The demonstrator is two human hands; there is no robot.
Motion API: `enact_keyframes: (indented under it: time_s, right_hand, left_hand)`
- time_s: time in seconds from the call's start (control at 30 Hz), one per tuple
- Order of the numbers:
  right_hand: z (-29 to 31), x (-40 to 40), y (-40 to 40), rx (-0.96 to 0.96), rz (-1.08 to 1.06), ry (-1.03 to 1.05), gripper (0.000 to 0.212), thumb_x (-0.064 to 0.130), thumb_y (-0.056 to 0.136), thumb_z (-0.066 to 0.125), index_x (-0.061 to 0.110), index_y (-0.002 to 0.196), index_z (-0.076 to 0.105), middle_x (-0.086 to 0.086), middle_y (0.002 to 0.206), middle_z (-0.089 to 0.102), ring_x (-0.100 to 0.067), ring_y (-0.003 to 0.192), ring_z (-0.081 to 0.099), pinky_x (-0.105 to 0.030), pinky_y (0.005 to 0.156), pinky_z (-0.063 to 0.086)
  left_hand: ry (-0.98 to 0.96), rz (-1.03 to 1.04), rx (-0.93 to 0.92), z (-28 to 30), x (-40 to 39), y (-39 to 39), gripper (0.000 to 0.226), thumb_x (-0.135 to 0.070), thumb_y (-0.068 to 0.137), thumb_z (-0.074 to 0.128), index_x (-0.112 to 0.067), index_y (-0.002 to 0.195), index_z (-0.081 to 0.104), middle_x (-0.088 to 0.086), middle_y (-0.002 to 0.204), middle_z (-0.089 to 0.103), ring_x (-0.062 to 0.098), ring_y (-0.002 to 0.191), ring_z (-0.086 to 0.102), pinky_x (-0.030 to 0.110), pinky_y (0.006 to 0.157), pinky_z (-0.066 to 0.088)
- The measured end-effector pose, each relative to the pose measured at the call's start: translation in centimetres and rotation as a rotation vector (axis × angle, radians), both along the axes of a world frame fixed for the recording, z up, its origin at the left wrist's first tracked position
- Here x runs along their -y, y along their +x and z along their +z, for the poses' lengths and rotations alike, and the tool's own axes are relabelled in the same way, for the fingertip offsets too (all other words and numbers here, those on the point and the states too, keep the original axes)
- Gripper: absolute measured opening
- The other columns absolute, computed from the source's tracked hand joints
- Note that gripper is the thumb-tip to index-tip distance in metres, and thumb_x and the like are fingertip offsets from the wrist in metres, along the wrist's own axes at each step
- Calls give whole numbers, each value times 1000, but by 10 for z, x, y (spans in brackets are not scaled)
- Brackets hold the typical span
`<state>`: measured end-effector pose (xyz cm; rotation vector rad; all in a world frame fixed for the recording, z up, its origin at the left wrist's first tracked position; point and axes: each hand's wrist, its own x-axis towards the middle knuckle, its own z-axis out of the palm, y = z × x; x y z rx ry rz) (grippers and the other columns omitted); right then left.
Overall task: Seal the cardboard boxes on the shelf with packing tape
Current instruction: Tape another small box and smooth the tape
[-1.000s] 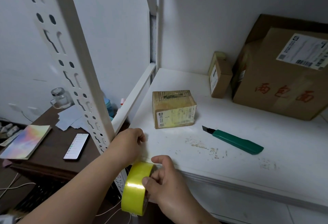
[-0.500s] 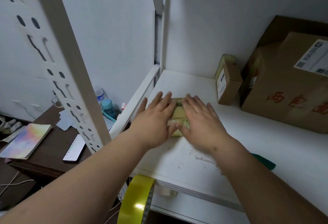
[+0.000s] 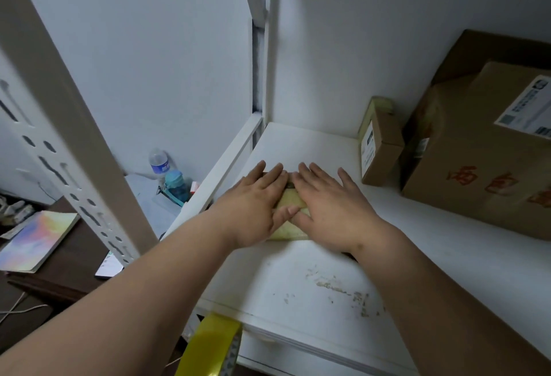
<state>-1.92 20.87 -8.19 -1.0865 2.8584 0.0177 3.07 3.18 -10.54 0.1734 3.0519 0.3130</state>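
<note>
Both hands are flat on the small box (image 3: pixel 290 226), fingers straight and spread: left hand (image 3: pixel 256 208) on its left half, right hand (image 3: pixel 331 211) on its right, thumbs nearly meeting over the top. That box sits on the white shelf (image 3: pixel 298 286), looks taped in yellowish film, contents hidden. Further back there's a little upright carton (image 3: pixel 380 149) beside a big brown box (image 3: pixel 483 167), both shut. Yellow tape roll (image 3: pixel 208 346) hangs below the shelf's front edge.
</note>
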Motion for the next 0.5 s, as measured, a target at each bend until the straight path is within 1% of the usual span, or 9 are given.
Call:
enact_keyframes:
  time_s: [0.07,0.13,0.2,0.27,0.3,0.33,0.37,0.43,0.5]
  right_hand:
    - [-4,-8,0,-3,-36,-52,78,65,96,27,24,157,2,3,166,-10,-12,152,-7,-45,123,0]
    - [-10,-13,2,28,-74,-133,83,68,94,32,23,157,3,2,166,-10,-15,152,2,-40,124,6]
    - [-15,-13,5,122,-118,-239,85,65,94,39,23,157,1,4,165,-15,-17,151,10,-34,121,14]
    - [-20,-12,8,232,-157,-366,86,60,95,45,24,158,0,7,164,-19,-15,151,11,-32,117,22]
    - [-23,-11,9,277,-178,-436,85,57,95,48,25,158,0,7,164,-19,-15,151,12,-31,116,24]
    - [-25,-11,10,314,-200,-500,85,54,95,51,27,158,1,6,164,-16,-15,151,12,-30,115,24]
    - [-26,-10,11,345,-216,-551,84,52,95,53,28,158,2,4,165,-12,-16,151,11,-29,115,22]
    - [-27,-11,13,385,-230,-619,83,51,95,55,30,157,4,2,166,-3,-15,152,9,-28,116,18]
    - [-26,-15,17,376,-237,-661,81,52,94,56,32,157,10,3,166,6,-14,151,13,-28,116,20]
  left_hand:
    - [6,8,13,4,0,5,99,-86,81,13,-25,158,2,-7,165,-7,23,151,-15,36,124,1]
    - [89,21,-13,1,-2,6,98,-82,79,22,-25,158,6,-7,164,-9,24,151,-15,37,123,1]
    - [275,68,-102,-4,-5,8,97,-74,78,34,-23,157,13,-2,164,-10,19,151,-10,35,123,6]
    - [535,174,-139,-13,-10,12,96,-61,81,55,-22,157,11,-3,163,-13,2,145,-6,24,119,12]
    - [664,228,-131,-15,-13,15,99,-53,83,64,-25,157,7,-7,162,-9,-4,142,-6,21,117,12]
    - [780,273,-119,-17,-17,17,103,-47,83,71,-28,157,3,-11,162,-1,-4,144,-1,23,118,14]
    - [884,314,-112,-18,-19,17,106,-41,82,75,-30,157,1,-14,161,12,1,148,13,28,119,21]
    - [1007,380,-79,-14,-22,19,106,-29,82,79,-28,157,5,-17,148,39,5,133,46,29,111,38]
    - [1068,410,-67,-9,-24,21,104,-28,78,82,-27,157,13,-17,136,52,2,118,57,28,103,46]
